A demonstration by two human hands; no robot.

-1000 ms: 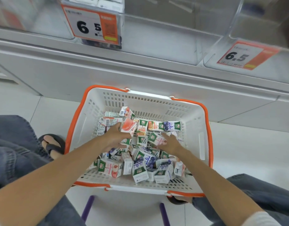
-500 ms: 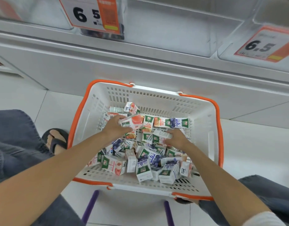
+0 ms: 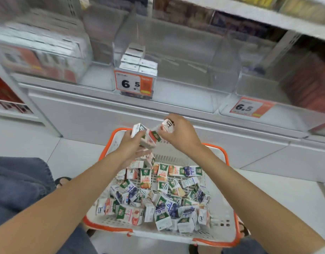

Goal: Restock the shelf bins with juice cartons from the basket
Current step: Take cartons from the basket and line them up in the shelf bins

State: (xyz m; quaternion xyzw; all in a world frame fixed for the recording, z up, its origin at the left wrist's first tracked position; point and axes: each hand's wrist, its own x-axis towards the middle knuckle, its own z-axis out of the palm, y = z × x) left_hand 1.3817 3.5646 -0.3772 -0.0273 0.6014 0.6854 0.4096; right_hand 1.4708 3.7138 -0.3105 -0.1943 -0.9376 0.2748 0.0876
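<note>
Tip: left grip (image 3: 130, 149) clutching a white-and-green cardboard juice carton (image 3: 150, 136), right grip (image 3: 180, 136) pinching a white-pink carton (image 3: 167, 125), so I'd stand both upright beside the white stack (image 3: 138, 61) in the clear plastic shelf bin (image 3: 194, 57).

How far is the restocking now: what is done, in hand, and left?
Looks done: a small stack of cartons sits in the middle bin, otherwise mostly bare. In hand: left hand and right hand each grip cartons above the basket. Left: many loose cartons in the basket.
</note>
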